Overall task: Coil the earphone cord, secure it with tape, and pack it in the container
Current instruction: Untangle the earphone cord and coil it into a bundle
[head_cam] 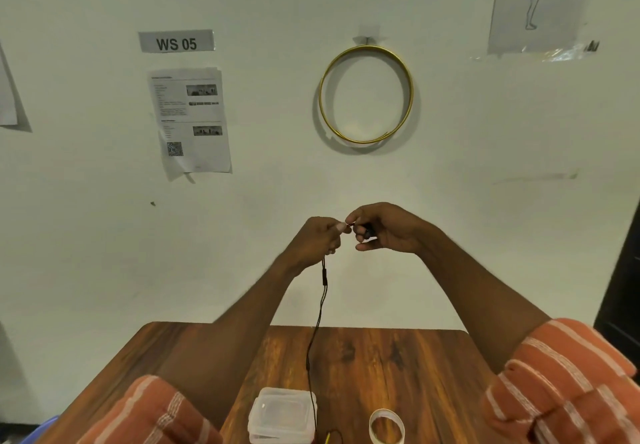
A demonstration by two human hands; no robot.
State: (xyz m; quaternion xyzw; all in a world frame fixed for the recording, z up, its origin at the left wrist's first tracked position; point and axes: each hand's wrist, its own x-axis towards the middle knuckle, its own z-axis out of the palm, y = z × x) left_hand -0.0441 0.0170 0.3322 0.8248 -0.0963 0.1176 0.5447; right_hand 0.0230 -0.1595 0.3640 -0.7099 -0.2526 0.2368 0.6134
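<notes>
Both hands raised above table (381,357). Left hand (317,241) pinches cord (320,308); right hand (384,229) pinches its dark end. Cord hangs down to table, passing beside container (282,414). Tape (386,426) just right of container.

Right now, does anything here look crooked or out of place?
Mostly tidy. The printed sheet under the WS 05 sign hangs slightly tilted with a curling lower edge, and the earphone cord dangles uncoiled from the left hand.
</notes>
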